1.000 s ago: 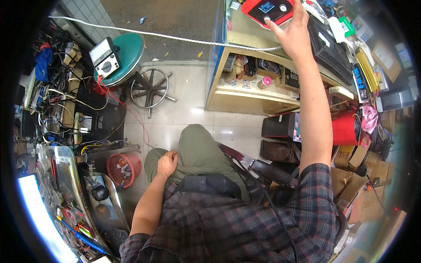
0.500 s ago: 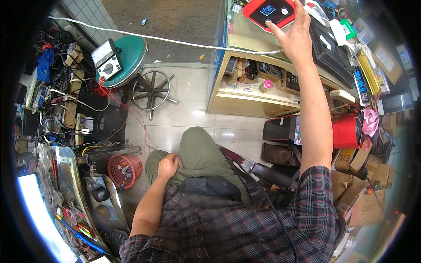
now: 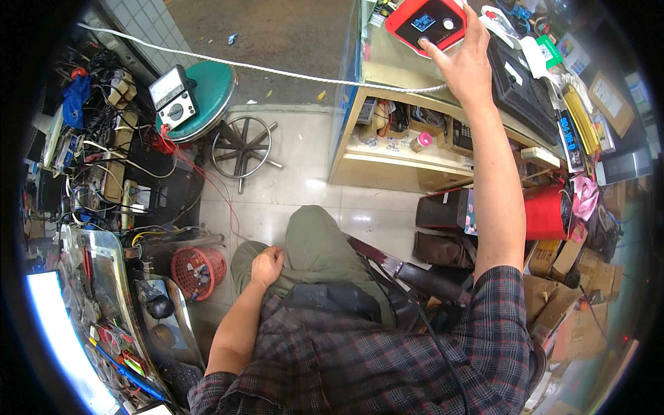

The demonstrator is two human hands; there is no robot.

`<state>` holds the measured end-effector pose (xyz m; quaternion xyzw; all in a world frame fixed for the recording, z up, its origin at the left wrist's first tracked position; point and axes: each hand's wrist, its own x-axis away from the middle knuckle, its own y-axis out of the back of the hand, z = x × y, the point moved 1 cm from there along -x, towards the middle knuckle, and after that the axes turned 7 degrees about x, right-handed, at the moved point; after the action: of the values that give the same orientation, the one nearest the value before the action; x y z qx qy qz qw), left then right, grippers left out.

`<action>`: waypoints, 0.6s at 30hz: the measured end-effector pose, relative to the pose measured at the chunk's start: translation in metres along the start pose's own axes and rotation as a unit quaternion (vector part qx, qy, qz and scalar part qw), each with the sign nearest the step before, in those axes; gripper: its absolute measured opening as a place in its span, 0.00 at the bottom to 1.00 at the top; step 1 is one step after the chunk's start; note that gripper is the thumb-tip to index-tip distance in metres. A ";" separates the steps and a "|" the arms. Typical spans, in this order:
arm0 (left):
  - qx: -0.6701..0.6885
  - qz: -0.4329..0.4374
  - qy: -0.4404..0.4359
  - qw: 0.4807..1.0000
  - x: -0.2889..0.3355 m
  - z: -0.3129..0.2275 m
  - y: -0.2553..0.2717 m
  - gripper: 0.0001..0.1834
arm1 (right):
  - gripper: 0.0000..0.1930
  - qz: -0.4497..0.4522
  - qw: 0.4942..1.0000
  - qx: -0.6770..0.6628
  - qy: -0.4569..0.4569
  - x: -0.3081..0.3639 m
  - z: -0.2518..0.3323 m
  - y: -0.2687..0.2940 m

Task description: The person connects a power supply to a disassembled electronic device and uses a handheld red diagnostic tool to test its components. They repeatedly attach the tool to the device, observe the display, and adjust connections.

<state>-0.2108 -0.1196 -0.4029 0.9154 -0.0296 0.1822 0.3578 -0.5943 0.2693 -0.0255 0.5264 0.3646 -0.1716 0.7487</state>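
At the top of the view, my right hand [image 3: 472, 69] reaches out over the glass-topped counter. It spans a red device with a black face [image 3: 432, 28], which has a small lit screen and round white buttons. My thumb presses on or rests at the lower button, while the fingers lie along the device's right edge. My left hand [image 3: 267, 265] rests on my left thigh with the fingers curled in, and nothing shows in it. An analog multimeter [image 3: 173, 97] leans on a green round stool [image 3: 213, 90], its red leads hanging toward the floor.
A white rope [image 3: 290, 75] stretches across to the counter [image 3: 394, 169], whose shelf holds a pink-lidded jar [image 3: 420, 142]. Left are tangled cables [image 3: 104, 162], a cluttered workbench [image 3: 104, 277] and a red basket [image 3: 220, 259]. Cardboard boxes [image 3: 588, 304] and a red bag [image 3: 546, 207] crowd the right.
The whole view has shifted slightly, so the counter and stool sit a little lower. Both hands keep the same pose, the right thumb still at the device's lower button.
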 end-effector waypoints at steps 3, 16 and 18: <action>-0.009 -0.015 -0.012 1.000 0.000 0.002 -0.001 0.15 | 0.51 -0.013 0.998 0.028 0.048 -0.002 -0.008 -0.002; -0.009 -0.022 -0.029 0.999 0.000 0.009 -0.004 0.15 | 0.40 0.021 1.000 -0.017 0.005 -0.003 -0.017 -0.001; -0.006 -0.019 -0.028 0.999 0.001 0.010 -0.003 0.15 | 0.40 0.023 0.999 -0.022 -0.008 -0.003 -0.018 0.000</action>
<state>-0.2066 -0.1236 -0.4113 0.9182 -0.0230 0.1498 0.3659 -0.6030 0.2855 -0.0271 0.5166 0.3506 -0.1506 0.7665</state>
